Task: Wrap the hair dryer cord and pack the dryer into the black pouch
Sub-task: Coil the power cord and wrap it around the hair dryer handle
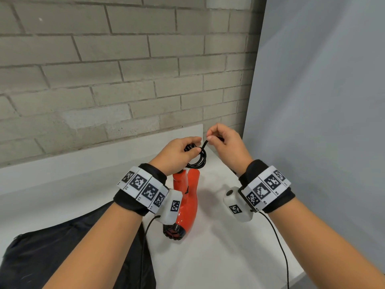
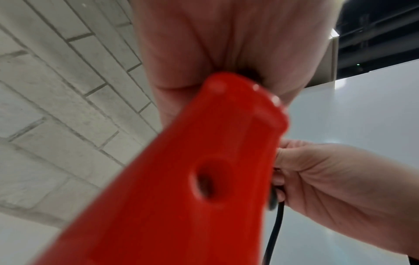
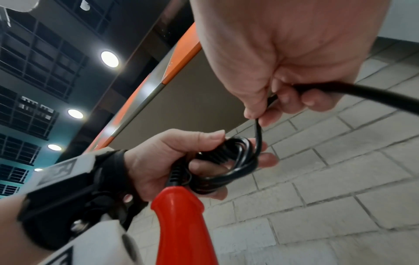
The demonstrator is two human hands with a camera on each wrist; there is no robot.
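Observation:
The red hair dryer [image 1: 188, 197] points its handle up toward my hands and its dark round end toward me. My left hand [image 1: 192, 148] grips a coil of its black cord [image 1: 199, 160] just above the handle end. My right hand [image 1: 209, 138] pinches the free length of cord beside the coil. In the right wrist view the right hand [image 3: 258, 119] pinches the cord [image 3: 258, 136] between thumb and finger, and the left hand [image 3: 204, 152] holds the loops over the red handle [image 3: 181, 224]. The left wrist view is filled by the handle [image 2: 192, 179]. The black pouch [image 1: 62, 257] lies at lower left.
The white table [image 1: 218, 257] meets a grey brick wall [image 1: 104, 80] behind and a pale panel [image 1: 323, 101] on the right. Its right edge runs close under my right forearm. Thin black cables [image 1: 279, 247] hang from the wrist cameras.

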